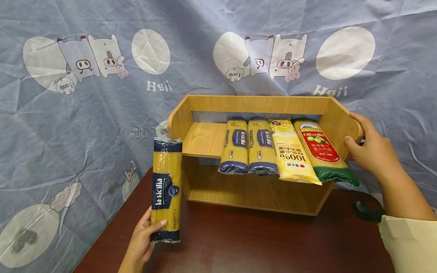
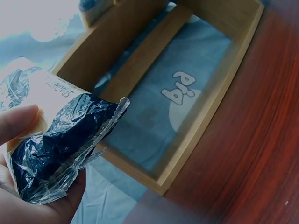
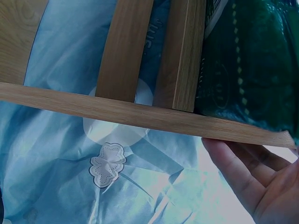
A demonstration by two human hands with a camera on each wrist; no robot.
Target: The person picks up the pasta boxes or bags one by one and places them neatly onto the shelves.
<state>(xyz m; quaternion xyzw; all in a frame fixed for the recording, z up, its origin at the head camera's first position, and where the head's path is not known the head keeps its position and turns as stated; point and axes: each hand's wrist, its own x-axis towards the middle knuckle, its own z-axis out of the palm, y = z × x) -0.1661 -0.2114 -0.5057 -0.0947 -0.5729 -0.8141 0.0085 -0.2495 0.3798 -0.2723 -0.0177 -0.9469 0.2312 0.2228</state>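
Observation:
My left hand point(image 1: 142, 236) grips the lower end of a yellow and navy spaghetti pack point(image 1: 166, 189), held upright just left of the wooden shelf point(image 1: 205, 138). In the left wrist view the thumb lies over the pack's point(image 2: 60, 126) crinkled navy end. My right hand point(image 1: 373, 151) holds the shelf's right side panel by its edge; the right wrist view shows its fingers point(image 3: 238, 170) against the panel. On the upper board lie two matching spaghetti packs point(image 1: 235, 146) point(image 1: 262, 146), a yellow-white pasta pack point(image 1: 291, 149) and a red-green pasta pack point(image 1: 322, 148), their lower ends jutting past the front edge.
The upper board shows bare wood left of the packs, and a lower compartment point(image 1: 246, 191) lies beneath. The shelf stands on a dark red table point(image 1: 239, 242) against a grey-blue printed cloth point(image 1: 194, 49). A black object point(image 1: 368, 210) sits near the right forearm.

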